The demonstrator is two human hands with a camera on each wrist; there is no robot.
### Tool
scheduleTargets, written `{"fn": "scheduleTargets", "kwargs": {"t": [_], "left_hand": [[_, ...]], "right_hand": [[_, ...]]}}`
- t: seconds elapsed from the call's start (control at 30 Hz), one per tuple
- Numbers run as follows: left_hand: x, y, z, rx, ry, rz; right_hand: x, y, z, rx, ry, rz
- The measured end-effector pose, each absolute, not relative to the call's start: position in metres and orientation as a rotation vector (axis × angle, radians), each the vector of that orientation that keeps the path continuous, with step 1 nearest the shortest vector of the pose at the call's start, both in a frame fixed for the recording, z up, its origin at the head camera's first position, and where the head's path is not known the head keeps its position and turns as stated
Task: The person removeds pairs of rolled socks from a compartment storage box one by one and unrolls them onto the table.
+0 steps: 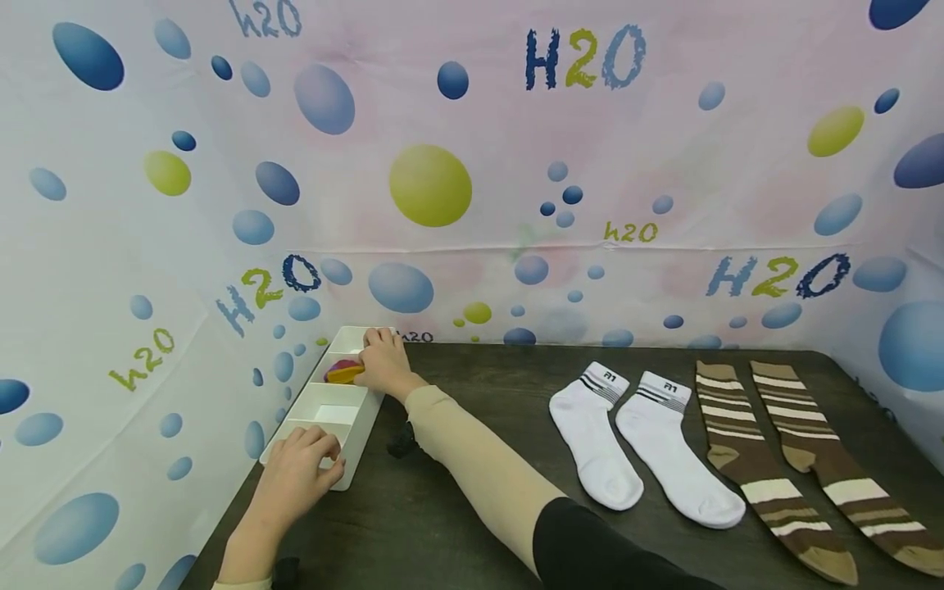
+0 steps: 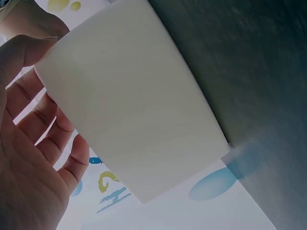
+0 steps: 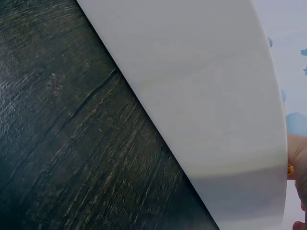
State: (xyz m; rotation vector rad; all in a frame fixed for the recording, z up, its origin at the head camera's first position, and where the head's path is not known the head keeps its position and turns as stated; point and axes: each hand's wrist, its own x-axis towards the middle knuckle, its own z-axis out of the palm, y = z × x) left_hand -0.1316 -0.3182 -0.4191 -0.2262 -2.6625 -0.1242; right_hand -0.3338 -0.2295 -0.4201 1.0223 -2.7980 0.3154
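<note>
A long white divided box [image 1: 359, 434] stands at the left of the dark table, near the patterned wall. My left hand [image 1: 298, 467] holds its near end, thumb and fingers at the rim; the left wrist view shows this hand [image 2: 41, 124] beside the plain end wall. Over a farther compartment, my right hand [image 1: 385, 360] grips a small orange and purple bundle [image 1: 342, 373], which looks like rolled cloth. Part of the bundle is hidden by the fingers. In the right wrist view the box's long side covers most of this hand [image 3: 298, 160], with an orange bit [image 3: 290, 169] beside it.
Two white ankle socks [image 1: 597, 442] with black-striped cuffs lie flat right of the middle. Beyond them, at the right, lie two long brown striped socks [image 1: 745, 442]. A spotted sheet [image 1: 479, 229] hangs behind the table and along its left side.
</note>
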Motion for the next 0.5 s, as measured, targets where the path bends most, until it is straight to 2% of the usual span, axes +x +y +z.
{"fn": "scheduleTargets", "kwargs": {"t": [0.5], "left_hand": [[-0.133,-0.318,-0.419,-0.238,-2.642,-0.130]], "right_hand": [[-0.335,-0.217,-0.410,1.101,-2.595,0.200]]}}
